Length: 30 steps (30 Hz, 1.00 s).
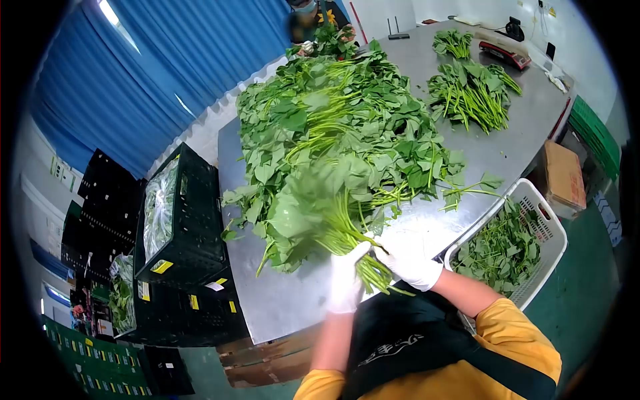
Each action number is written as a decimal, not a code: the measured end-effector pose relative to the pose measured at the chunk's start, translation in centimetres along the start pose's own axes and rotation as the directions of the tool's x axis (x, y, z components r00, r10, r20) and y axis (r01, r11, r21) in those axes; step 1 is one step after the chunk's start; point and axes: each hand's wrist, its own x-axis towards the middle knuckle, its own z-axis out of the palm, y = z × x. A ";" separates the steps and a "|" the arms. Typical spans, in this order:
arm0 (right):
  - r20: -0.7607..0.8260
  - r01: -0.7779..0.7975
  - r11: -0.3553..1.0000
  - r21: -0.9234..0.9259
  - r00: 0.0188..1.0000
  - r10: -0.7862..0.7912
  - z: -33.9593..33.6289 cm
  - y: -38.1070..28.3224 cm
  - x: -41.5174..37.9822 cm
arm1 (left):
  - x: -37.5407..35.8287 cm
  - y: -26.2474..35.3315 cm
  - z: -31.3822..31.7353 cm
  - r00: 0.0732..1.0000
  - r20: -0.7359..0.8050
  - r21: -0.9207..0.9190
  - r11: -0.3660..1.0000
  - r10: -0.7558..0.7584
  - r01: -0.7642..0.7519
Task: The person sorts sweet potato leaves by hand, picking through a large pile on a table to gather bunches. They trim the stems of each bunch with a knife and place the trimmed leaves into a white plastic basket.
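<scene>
Both my hands wear white gloves and grip one bunch of leafy greens [313,213] by its stems just above the near edge of the steel table [280,300]. My left hand [345,283] wraps the stems from the left. My right hand [408,260] closes on the same stems from the right. The bunch's leaves are blurred and point away to the left. Behind it lies a large heap of loose greens [340,120] covering the table's middle.
A white basket [543,223] with greens stands at the table's right edge. Smaller piles of greens [470,93] and a scale [505,55] sit far right. Black crates [180,233] with bagged greens stand left. Another person [313,20] works at the far end.
</scene>
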 end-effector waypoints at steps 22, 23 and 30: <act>0.445 0.027 -0.628 0.778 0.681 0.581 -0.4 5.3 -4.0 | 0.3 -2.4 -2.4 0.980 0.134 0.196 0.965 0.148 -0.172; 0.438 0.056 -0.691 0.720 0.737 0.516 -1.2 5.0 -4.1 | 0.1 -2.1 -2.2 0.954 0.166 0.400 0.867 0.250 -0.296; 0.114 0.566 -0.661 0.493 0.711 0.694 -9.8 11.7 -4.3 | 1.3 3.8 -3.5 0.962 -0.221 -0.200 0.959 0.158 -0.203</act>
